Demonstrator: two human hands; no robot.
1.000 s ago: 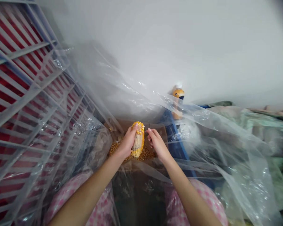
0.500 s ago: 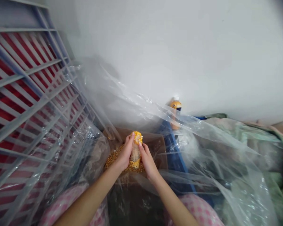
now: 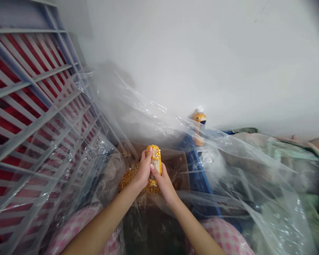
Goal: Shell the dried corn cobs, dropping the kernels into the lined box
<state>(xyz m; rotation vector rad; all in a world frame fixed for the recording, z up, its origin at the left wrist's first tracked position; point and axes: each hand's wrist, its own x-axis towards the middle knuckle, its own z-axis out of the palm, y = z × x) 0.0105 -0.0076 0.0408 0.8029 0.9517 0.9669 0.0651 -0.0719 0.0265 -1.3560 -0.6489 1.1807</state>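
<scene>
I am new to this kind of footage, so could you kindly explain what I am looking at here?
Certainly. There is no machine: the view comes from one camera worn on a person's head, looking forward and down past their arms. The left hand and right hand hold a corn cob, partly stripped of its yellow kernels. Below is a cardboard box with loose kernels in it. Clear plastic sheeting drapes around it. A slatted plastic panel stands to the left; to the right are a blue container and a white-capped bottle.

two hands [image 3: 143, 171] [image 3: 165, 182]; one corn cob [image 3: 156, 162]; one bottle [image 3: 200, 117]; one cardboard box [image 3: 183, 176]
</scene>
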